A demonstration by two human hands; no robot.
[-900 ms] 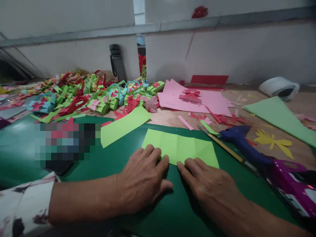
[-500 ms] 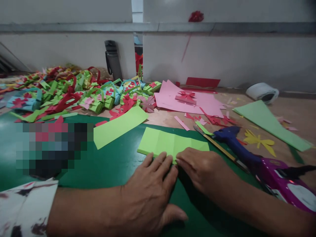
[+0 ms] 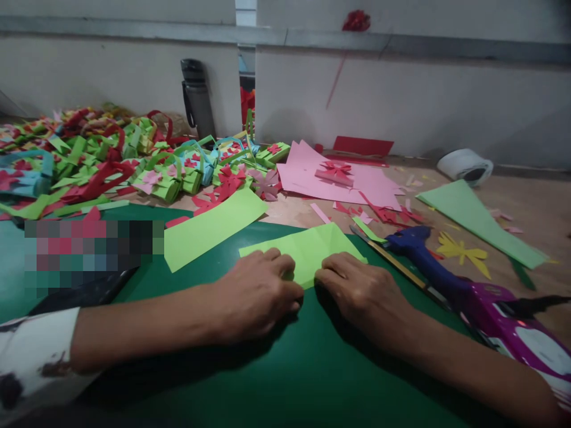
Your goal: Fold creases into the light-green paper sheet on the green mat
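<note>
A creased piece of light green paper [image 3: 312,244] lies on the green mat [image 3: 285,380] in front of me. My left hand [image 3: 263,291] is curled over its near left edge, fingers bent and fingertips hidden beneath the hand. With fingers pinched together, my right hand [image 3: 352,291] holds the near right edge. A second light green strip [image 3: 216,229] rests flat beyond my left hand. To the right of the paper are a pencil-like yellow stick [image 3: 401,261] and a purple and blue glue gun [image 3: 477,303].
Small paper bags and flowers [image 3: 165,178] heap up at the back left near a dark bottle [image 3: 198,101]. Pink sheets [image 3: 303,178], a green folded sheet [image 3: 482,223], a yellow paper shape [image 3: 464,252] and a white tape roll [image 3: 464,166] lie behind. A blurred-out item [image 3: 89,249] sits left.
My left hand has gone from lying flat on the paper to curling at its left edge. The paper has turned slightly and its far edge has risen. The view has shifted a little.
</note>
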